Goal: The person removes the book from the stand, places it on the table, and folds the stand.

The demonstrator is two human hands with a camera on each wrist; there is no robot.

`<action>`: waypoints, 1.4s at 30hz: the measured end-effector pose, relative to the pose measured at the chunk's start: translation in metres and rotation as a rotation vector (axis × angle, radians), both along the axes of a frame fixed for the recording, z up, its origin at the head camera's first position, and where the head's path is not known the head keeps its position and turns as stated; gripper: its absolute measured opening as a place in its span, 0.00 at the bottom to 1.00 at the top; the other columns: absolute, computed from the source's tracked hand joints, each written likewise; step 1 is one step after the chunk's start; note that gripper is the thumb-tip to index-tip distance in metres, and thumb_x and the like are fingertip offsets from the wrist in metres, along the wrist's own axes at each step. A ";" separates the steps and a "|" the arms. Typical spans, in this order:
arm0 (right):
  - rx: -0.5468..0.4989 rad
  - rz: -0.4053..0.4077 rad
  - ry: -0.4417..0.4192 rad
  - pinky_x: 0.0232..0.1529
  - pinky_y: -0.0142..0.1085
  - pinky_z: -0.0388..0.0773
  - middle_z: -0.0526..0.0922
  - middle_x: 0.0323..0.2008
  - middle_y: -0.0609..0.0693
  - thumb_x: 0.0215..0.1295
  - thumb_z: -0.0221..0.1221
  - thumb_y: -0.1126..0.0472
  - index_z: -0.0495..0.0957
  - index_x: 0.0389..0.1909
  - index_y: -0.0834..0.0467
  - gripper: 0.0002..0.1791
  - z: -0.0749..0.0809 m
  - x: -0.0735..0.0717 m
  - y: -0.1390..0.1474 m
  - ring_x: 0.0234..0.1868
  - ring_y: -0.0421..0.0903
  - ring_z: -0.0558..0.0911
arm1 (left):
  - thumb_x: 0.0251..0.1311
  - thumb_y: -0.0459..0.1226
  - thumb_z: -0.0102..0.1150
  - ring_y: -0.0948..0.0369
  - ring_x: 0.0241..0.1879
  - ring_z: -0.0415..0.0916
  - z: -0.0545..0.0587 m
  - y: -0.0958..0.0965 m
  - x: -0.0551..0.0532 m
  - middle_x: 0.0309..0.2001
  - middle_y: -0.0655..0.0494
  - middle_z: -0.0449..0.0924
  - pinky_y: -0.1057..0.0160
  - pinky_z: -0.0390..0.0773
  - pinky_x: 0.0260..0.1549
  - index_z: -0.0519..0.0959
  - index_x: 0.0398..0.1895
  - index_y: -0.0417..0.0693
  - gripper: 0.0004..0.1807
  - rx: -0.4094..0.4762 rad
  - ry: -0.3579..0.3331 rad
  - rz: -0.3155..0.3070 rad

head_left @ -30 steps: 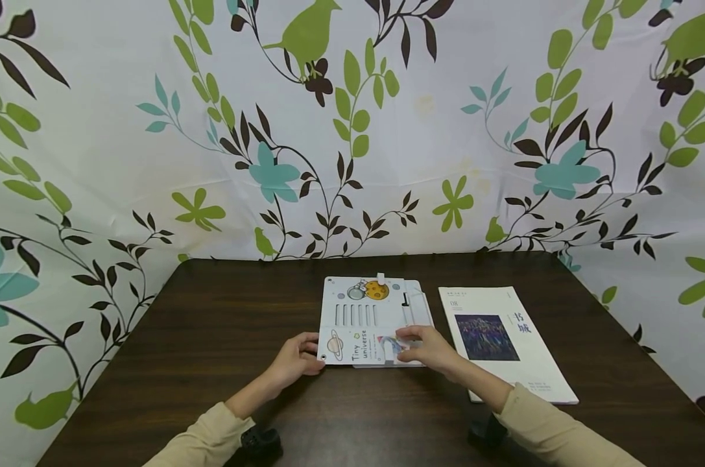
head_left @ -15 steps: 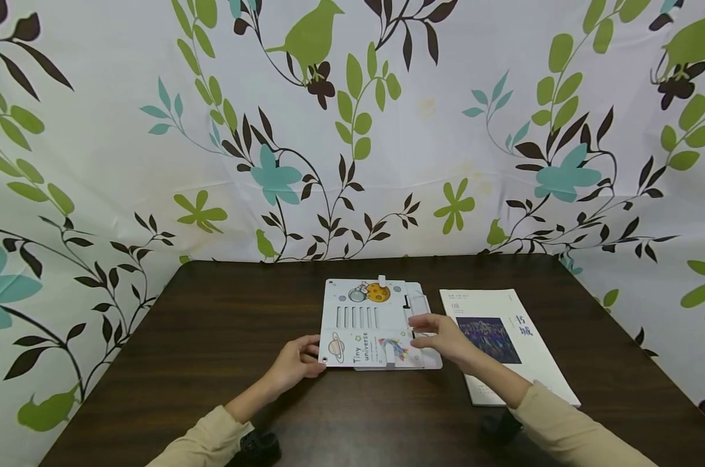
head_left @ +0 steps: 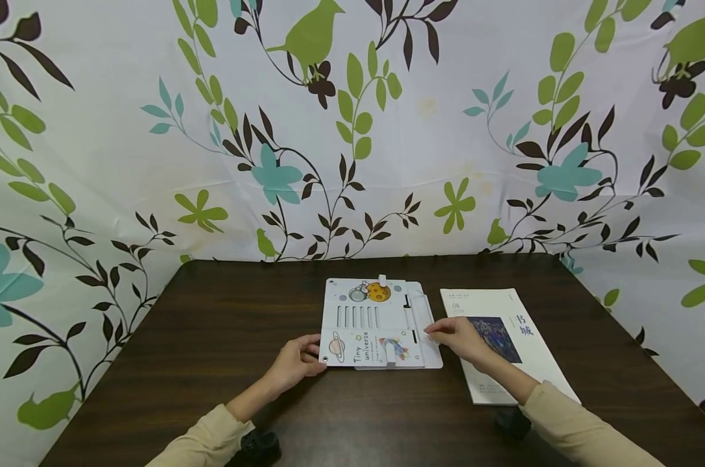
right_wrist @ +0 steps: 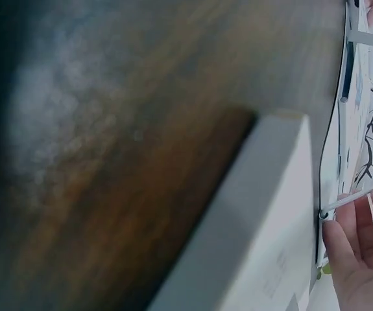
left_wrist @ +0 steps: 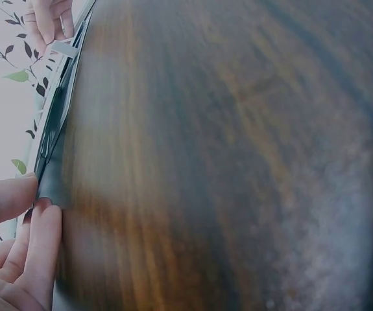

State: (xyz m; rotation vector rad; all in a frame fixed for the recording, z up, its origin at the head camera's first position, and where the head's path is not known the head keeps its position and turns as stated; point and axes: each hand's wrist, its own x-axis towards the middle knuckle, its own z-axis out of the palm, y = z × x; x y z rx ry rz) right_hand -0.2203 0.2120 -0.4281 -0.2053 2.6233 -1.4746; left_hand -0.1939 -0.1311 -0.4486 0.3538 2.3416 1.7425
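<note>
A white book stand [head_left: 352, 318] printed with planets and "Tiny universe" lies at mid-table. Its lower-left corner is pinched by my left hand [head_left: 294, 360]. In the left wrist view, thumb and fingers of the left hand [left_wrist: 24, 253] meet on the stand's edge. At the right edge of the stand, my right hand [head_left: 460, 337] has thumb and fingertips together. The right wrist view shows the right hand [right_wrist: 361, 253] pinching a thin white bar [right_wrist: 348, 199] that sticks out from the stand. Small white clips [head_left: 382, 280] sit at the stand's top and bottom edges.
A white paperback book [head_left: 533, 370] with a dark blue picture lies right of the stand, partly under my right forearm. Dark wood tabletop [head_left: 241, 311] surrounds both. Behind stands a leaf-and-bird patterned cloth [head_left: 387, 194].
My right hand has moved right, from the stand's printed lower part to its right edge, where it now pinches the thin bar. My left hand stays at the lower-left corner.
</note>
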 end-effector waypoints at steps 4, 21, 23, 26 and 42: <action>0.012 -0.013 0.010 0.35 0.33 0.75 0.82 0.38 0.59 0.58 0.56 0.68 0.81 0.36 0.68 0.09 -0.001 -0.002 0.000 0.34 0.44 0.76 | 0.45 0.24 0.63 0.55 0.32 0.78 -0.001 0.000 0.000 0.36 0.45 0.76 0.63 0.80 0.30 0.65 0.56 0.25 0.31 -0.009 0.010 0.006; 0.120 0.132 0.041 0.31 0.34 0.77 0.83 0.34 0.56 0.56 0.59 0.68 0.83 0.32 0.66 0.06 0.003 -0.013 -0.001 0.29 0.42 0.75 | 0.44 0.23 0.64 0.57 0.32 0.78 -0.001 -0.001 0.001 0.37 0.43 0.76 0.64 0.80 0.29 0.65 0.56 0.24 0.32 0.000 -0.001 0.040; 0.125 0.158 0.041 0.31 0.34 0.77 0.83 0.34 0.56 0.55 0.59 0.68 0.83 0.32 0.66 0.06 0.003 -0.016 -0.001 0.29 0.42 0.74 | 0.45 0.23 0.64 0.57 0.32 0.78 -0.001 -0.001 0.000 0.37 0.43 0.76 0.64 0.80 0.29 0.64 0.56 0.24 0.32 -0.002 -0.001 0.032; 0.134 0.170 0.019 0.31 0.34 0.77 0.82 0.34 0.56 0.55 0.59 0.69 0.83 0.31 0.66 0.06 0.002 -0.018 -0.001 0.29 0.41 0.74 | 0.45 0.23 0.63 0.57 0.32 0.78 -0.001 -0.002 0.000 0.37 0.43 0.76 0.63 0.80 0.29 0.64 0.56 0.25 0.32 0.000 -0.009 0.019; 0.189 0.214 0.018 0.27 0.33 0.74 0.83 0.28 0.54 0.52 0.61 0.70 0.83 0.28 0.66 0.04 0.008 -0.022 -0.006 0.25 0.41 0.72 | 0.44 0.24 0.64 0.57 0.32 0.78 -0.001 0.000 -0.001 0.36 0.45 0.76 0.63 0.80 0.30 0.64 0.56 0.25 0.32 -0.006 -0.009 0.019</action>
